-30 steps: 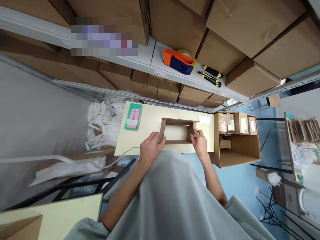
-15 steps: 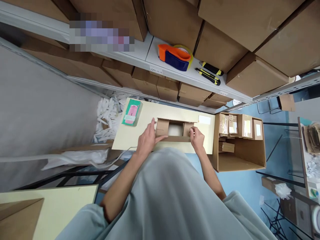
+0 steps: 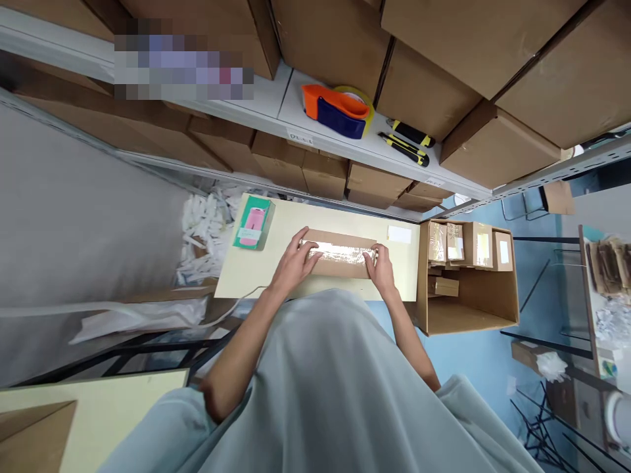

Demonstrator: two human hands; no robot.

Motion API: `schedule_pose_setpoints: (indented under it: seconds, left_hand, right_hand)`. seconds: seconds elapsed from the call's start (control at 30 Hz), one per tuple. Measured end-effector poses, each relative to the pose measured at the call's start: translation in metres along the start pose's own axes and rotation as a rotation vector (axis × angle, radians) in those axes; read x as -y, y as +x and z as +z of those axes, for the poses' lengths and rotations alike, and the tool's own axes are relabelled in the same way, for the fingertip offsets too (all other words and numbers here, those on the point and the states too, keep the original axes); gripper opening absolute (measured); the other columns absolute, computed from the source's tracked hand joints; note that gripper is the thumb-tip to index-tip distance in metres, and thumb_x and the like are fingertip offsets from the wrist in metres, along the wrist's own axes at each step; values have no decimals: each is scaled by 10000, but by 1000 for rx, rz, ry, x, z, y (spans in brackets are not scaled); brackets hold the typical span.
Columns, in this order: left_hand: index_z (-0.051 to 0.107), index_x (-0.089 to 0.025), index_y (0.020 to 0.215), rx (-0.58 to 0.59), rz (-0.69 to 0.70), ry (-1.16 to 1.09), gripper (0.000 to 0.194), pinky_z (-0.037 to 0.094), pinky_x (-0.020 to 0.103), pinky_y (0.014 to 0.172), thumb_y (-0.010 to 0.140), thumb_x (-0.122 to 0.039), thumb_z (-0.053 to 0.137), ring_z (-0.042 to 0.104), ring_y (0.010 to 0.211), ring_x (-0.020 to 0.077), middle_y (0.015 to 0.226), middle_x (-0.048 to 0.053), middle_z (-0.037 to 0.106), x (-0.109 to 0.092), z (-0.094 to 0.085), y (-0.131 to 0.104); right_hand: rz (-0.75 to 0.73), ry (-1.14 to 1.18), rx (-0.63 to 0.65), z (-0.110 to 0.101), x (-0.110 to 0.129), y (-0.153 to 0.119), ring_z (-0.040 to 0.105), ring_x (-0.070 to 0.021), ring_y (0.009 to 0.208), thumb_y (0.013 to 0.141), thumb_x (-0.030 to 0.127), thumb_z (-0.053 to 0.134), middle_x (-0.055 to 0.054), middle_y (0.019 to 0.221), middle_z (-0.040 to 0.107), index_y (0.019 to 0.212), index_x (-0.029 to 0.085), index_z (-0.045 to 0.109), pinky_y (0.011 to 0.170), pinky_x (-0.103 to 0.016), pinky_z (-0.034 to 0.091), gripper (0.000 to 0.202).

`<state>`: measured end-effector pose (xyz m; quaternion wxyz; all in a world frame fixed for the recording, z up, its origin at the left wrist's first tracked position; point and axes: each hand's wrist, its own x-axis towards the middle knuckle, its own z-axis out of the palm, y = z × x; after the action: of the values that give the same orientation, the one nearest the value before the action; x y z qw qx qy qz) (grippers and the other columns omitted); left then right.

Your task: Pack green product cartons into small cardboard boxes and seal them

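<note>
A long cardboard box (image 3: 340, 268) lies on the cream table (image 3: 246, 279), with shiny clear tape running along its upward face. At its left end, my left hand (image 3: 294, 263) holds it, thumb on the taped face and fingers at the far edge. The right end is gripped by my right hand (image 3: 380, 268), its fingers curled around the corner. A green box with a pink picture (image 3: 254, 223) stands at the table's left end. Near the table's right end lies a white label (image 3: 399, 234).
Right of the table, a large open carton (image 3: 470, 318) holds several small boxes. Over the far side, a shelf (image 3: 296, 98) carries an orange and blue tape dispenser (image 3: 338, 110), box cutters (image 3: 407, 148) and cartons. Paper scraps (image 3: 204, 230) are heaped at the left.
The small box has been turned over: its open side with flaps showed before, now its taped face is up. Both hands have shifted their hold at the ends.
</note>
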<state>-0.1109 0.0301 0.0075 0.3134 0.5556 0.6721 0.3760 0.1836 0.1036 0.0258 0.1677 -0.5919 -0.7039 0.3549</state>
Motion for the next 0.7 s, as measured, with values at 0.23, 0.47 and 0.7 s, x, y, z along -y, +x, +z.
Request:
schedule_pose_setpoints:
  seconds: [0.23, 0.47, 0.7]
  left_hand:
    - [663, -264, 1143, -90, -179, -47, 180, 525, 491, 1280, 1003, -377, 678, 469, 1726, 354, 1921, 175, 362, 19, 14, 1]
    - [640, -263, 1123, -32, -322, -128, 207, 449, 491, 1358, 955, -371, 695, 560, 1656, 331, 1738, 187, 621, 61, 18, 3]
    - [620, -238, 1247, 61, -284, -52, 260, 534, 496, 1290, 1055, -414, 608, 477, 1725, 351, 1935, 216, 308, 61, 30, -1]
  right_hand:
    - [119, 110, 193, -9, 16, 11, 770, -247, 1123, 1035, 481, 622, -46, 1356, 753, 1230, 321, 533, 1051, -416, 650, 268]
    - [241, -207, 308, 34, 33, 24, 706, -310, 887, 1027, 322, 515, 15, 853, 649, 1344, 285, 548, 897, -397, 544, 320]
    - [256, -174, 275, 36, 16, 15, 618, -276, 755, 1047, 425, 455, 79, 717, 490, 1348, 291, 547, 790, -331, 480, 342]
